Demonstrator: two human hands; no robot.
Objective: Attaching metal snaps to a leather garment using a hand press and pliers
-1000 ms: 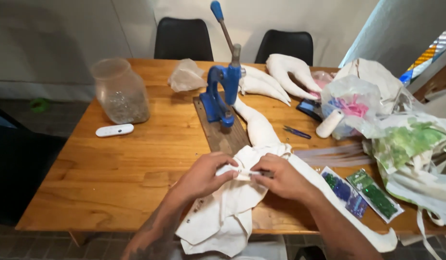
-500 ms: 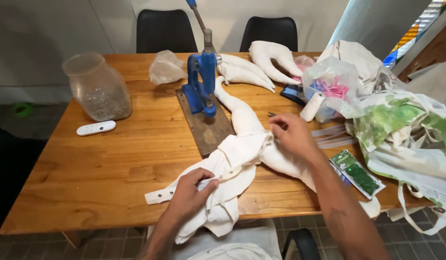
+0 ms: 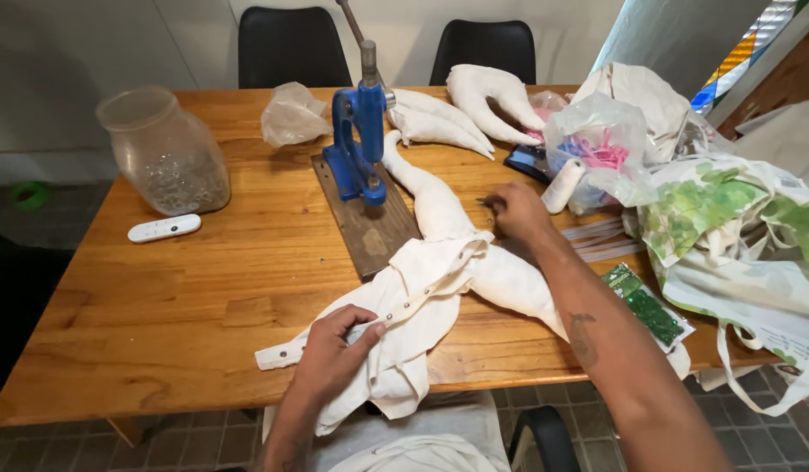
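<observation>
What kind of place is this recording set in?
Probably a home craft or sewing table: a wooden table with a blue hand press, a jar of small fasteners, and cream fabric pieces.

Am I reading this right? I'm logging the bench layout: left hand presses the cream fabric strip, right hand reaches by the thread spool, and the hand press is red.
Not quite. The head view shows the hand press is blue, not red. The left hand does press the cream fabric strip, and the right hand reaches by the thread spool.
</observation>
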